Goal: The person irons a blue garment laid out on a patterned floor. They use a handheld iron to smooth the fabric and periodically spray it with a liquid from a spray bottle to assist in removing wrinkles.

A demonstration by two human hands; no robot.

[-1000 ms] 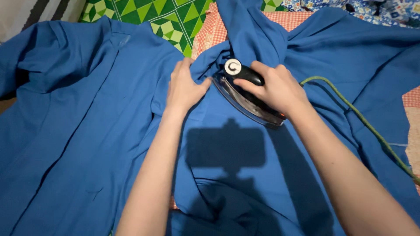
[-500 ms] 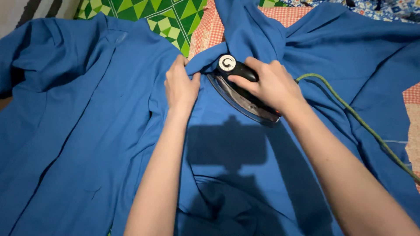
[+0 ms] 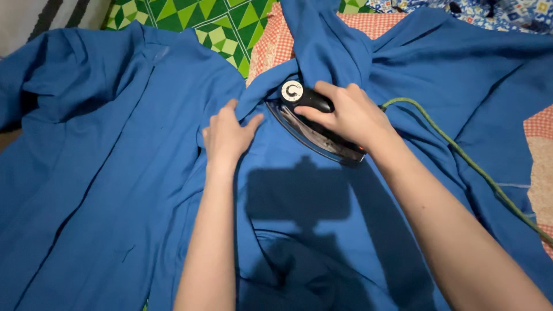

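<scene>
Here, iron (image 3: 314,124) nose up-left.

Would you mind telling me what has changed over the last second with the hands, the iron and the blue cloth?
The left hand has slid back toward the person and a little leftward along the blue garment, and now lies flat below the fold it was pinching. The iron has been pushed slightly forward and left by the right hand. The right hand's grip on the handle and the green cord are unchanged.
</scene>
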